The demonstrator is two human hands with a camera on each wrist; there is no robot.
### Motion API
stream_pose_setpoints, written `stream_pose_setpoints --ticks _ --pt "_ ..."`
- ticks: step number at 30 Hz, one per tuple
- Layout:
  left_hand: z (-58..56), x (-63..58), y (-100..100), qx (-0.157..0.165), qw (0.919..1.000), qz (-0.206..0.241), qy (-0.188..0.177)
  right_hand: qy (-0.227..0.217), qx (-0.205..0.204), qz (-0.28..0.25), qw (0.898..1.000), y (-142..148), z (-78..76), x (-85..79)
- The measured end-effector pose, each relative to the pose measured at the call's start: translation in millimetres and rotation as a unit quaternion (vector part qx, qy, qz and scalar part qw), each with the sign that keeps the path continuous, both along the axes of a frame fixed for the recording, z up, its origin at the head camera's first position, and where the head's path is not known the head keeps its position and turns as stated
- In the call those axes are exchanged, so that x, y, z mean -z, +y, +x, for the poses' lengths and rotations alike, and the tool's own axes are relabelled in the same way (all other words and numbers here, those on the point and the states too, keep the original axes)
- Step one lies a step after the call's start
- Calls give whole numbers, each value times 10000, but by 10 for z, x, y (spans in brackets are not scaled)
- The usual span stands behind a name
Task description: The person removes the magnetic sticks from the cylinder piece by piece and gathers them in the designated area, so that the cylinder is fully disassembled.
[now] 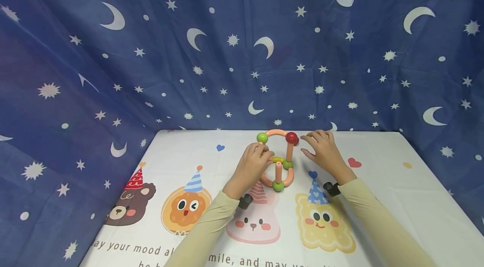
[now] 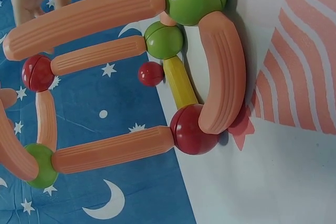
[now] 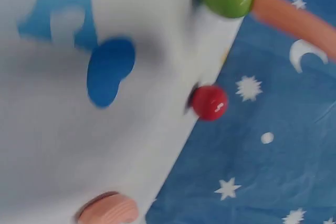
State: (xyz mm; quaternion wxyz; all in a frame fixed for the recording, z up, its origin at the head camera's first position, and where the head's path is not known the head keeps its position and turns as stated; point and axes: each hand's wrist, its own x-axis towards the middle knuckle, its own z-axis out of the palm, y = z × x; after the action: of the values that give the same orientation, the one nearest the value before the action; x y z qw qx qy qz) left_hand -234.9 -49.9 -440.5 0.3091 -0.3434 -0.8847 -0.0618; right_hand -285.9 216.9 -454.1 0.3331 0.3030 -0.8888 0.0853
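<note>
A toy frame of ridged orange rods, a yellow rod (image 2: 181, 82) and green and red balls stands on the white cloth. My left hand (image 1: 251, 166) is at its left side, fingers curled round a curved orange rod (image 2: 13, 150) that joins a green ball (image 2: 42, 167). My right hand (image 1: 323, 153) hovers to the right of the frame, fingers spread and holding nothing. Nearest its fingertips are the upper red ball (image 1: 292, 137) of the frame and a loose red ball (image 3: 210, 102). An upright orange rod (image 1: 278, 172) rises from the front green ball (image 1: 278, 186), its top end free.
A separate ridged orange rod (image 3: 108, 210) lies on the cloth, low in the right wrist view. The white cloth (image 1: 378, 199) has printed cartoon figures. A blue curtain (image 1: 234, 69) with moons and stars hangs behind and to the sides.
</note>
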Motion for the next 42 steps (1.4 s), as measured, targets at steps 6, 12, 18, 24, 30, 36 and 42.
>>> stream_pose_setpoints --ticks 6,12,18,24,30,36,42 --pt "-7 -3 -18 5 10000 18 50 349 -358 -187 9986 -188 245 -88" --pt "-25 -6 -21 20 9999 35 132 682 -1024 -83 9924 -462 345 -134" --pt "-34 -2 -18 102 9997 112 196 820 -1423 15 9864 -628 356 -138" --pt "-37 13 -19 37 9997 26 245 1000 -1597 105 9820 -698 334 -162" --pt "-35 18 -25 11 9999 16 142 1161 -1784 167 9769 -735 325 -199" --pt "-40 10 -32 48 9999 48 98 1162 -1785 282 9767 -747 317 -211" --pt "-60 2 -42 187 9997 91 152 1130 -1811 354 9763 -753 324 -230"
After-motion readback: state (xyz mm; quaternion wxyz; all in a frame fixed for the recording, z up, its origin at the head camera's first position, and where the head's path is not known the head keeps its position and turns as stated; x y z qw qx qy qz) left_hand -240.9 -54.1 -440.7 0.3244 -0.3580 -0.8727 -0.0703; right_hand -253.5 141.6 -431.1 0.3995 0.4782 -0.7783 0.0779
